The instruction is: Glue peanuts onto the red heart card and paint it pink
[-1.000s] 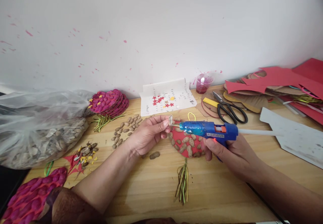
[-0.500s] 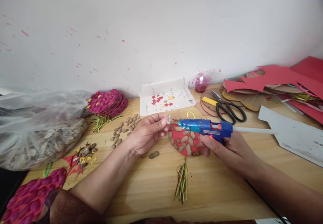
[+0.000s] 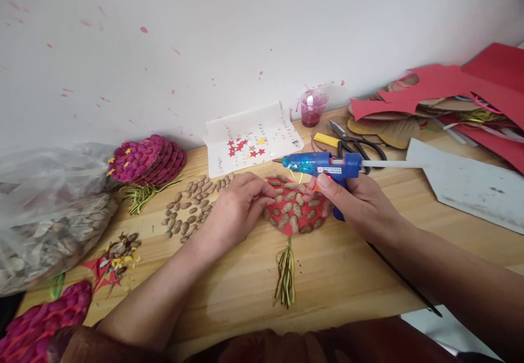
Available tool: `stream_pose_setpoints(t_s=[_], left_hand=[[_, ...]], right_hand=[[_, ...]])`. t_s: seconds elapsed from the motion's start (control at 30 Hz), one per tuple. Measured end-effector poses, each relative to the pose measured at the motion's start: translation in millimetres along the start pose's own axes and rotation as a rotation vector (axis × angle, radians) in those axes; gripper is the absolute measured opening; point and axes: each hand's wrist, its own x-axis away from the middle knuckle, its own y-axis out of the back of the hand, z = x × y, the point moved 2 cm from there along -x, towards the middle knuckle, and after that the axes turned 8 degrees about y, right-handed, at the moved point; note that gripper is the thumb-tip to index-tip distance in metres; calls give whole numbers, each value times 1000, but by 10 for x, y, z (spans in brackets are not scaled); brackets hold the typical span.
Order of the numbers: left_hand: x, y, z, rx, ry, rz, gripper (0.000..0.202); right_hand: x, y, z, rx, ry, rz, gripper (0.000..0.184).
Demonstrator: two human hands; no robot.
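Note:
My right hand (image 3: 356, 199) is wrapped round a blue glue gun (image 3: 313, 164), which points left with a white glue stick (image 3: 393, 164) out of its back. A small red light glows at its grip. Below the nozzle lies a round red piece (image 3: 306, 222) dotted with peanut shells (image 3: 295, 208), with a green and brown tassel (image 3: 285, 278) at its lower edge. At the left rim of that piece, my left hand (image 3: 239, 207) pinches a peanut shell, mostly covered by the fingers, down against the surface. Loose peanut shells (image 3: 186, 204) are spread left of this hand.
White paper (image 3: 254, 139) with small stars, a cup of pink liquid (image 3: 313, 109) and black scissors (image 3: 356, 144) lie behind. On the left are a plastic bag (image 3: 57, 215) of shells and stacked purple discs (image 3: 151, 158). Red card (image 3: 446, 87) is piled at right.
My left hand has brought the peanut shell from the nozzle down to the red piece's left side. The glue gun is now above the piece, away from the shell. The view has shifted.

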Motion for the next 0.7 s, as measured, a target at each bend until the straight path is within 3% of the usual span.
stream_pose_setpoints(t_s=[0.1, 0.27, 0.7], left_hand=[[15, -29, -20, -135, -74, -22, 15], [36, -105, 10, -298, -87, -14, 14], [81, -195, 92, -382, -20, 74, 18]], right_hand=[[4, -1, -40, 3, 9, 24, 35], [9, -22, -54, -11, 17, 37, 34], [-15, -53, -52, -41, -15, 39, 35]])
